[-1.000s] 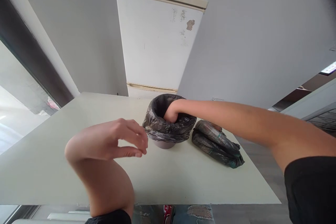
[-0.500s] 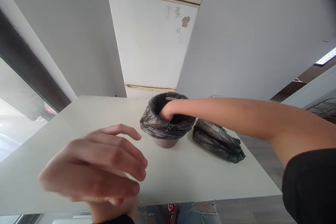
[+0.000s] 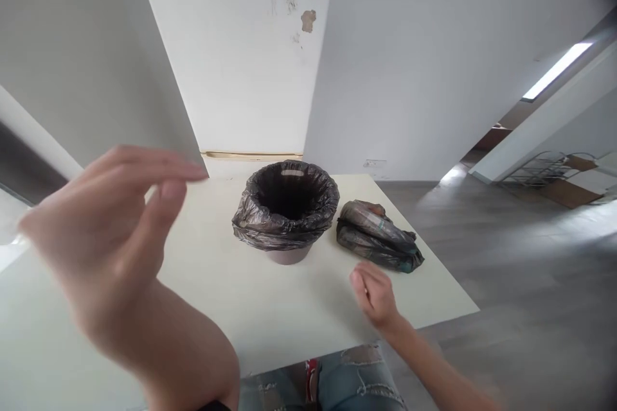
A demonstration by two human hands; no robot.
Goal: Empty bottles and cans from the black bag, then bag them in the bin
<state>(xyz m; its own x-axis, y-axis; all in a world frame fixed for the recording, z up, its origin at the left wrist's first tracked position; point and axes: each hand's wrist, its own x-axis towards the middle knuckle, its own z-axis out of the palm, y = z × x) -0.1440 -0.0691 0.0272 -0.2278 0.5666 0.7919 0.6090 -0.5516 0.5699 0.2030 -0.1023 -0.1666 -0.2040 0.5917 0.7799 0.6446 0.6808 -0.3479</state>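
A small trash bin [image 3: 289, 255] stands on the pale table, its body mostly hidden under a black garbage bag [image 3: 284, 231] that is folded over the rim. Its dark inside faces up. My left hand [image 3: 116, 225], slightly blurred, is raised in the air left of the bin, fingers stretched out and thumb apart, holding nothing. In front of the bin and to its right, my right hand [image 3: 373, 292] is curled into a loose fist over the table, with nothing seen in it. Beyond that hand lies a folded bundle of black plastic bags [image 3: 378, 237].
The pale table [image 3: 289, 321] ends at a right edge, past which is grey floor [image 3: 486, 270]. Behind the table stands a white refrigerator [image 3: 241, 58] against a grey wall. A wire rack [image 3: 535, 170] sits far right.
My right hand has come out of the bin and drawn back toward me, now curled. My left hand has risen and moved left. The view has turned rightward.
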